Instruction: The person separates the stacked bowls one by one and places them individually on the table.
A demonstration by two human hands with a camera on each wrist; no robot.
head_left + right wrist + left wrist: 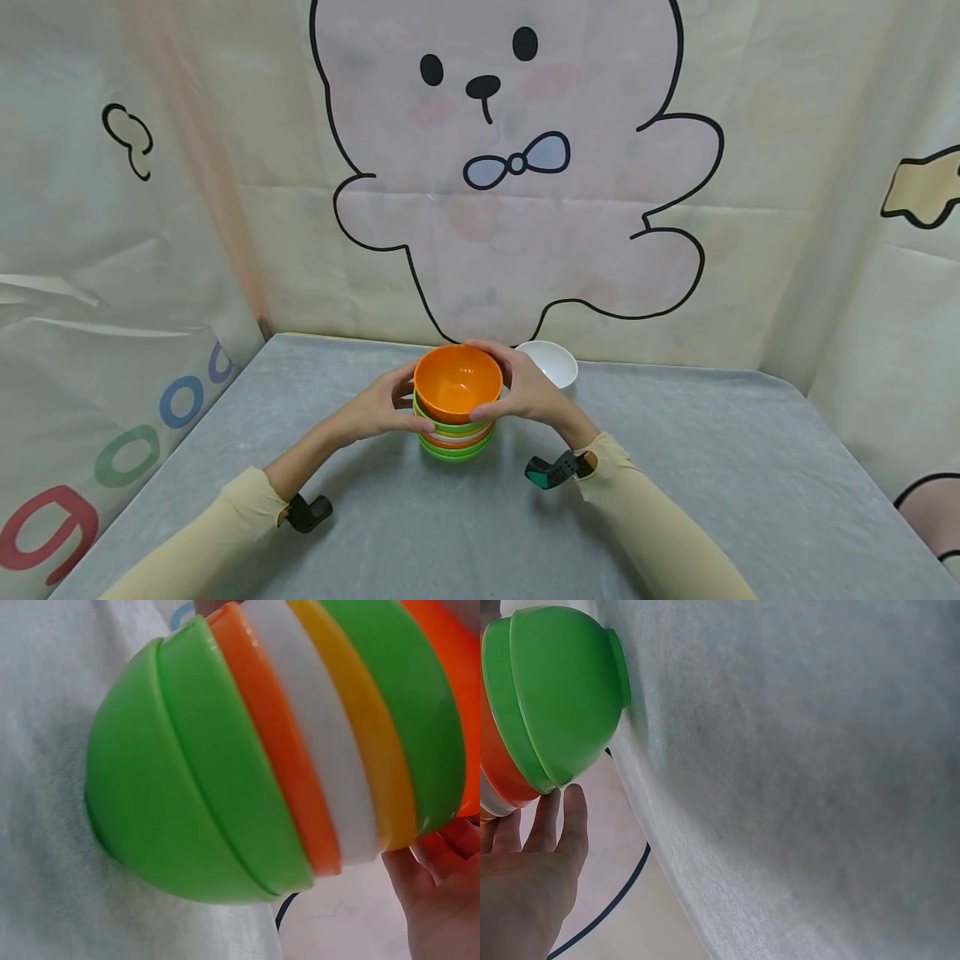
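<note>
A stack of nested bowls (453, 450) stands on the table, with green, orange, white and yellow bands showing in the right wrist view. On top sits an orange bowl (456, 379), its inside facing up. My left hand (382, 408) holds the stack from the left, thumb at the front and fingertips on the bowls' sides. From the right, my right hand (528, 387) grips the orange bowl, its thumb at the front near the rim. The bottom green bowl (562, 690) rests on the cloth. Behind my right hand is a white bowl (552, 362), partly hidden.
A grey cloth (465, 533) covers the table. Behind it hangs a pale curtain (810, 167) with a cartoon bear, and another printed sheet (75, 350) borders the left edge. Dark bands with small devices (555, 469) are on both wrists.
</note>
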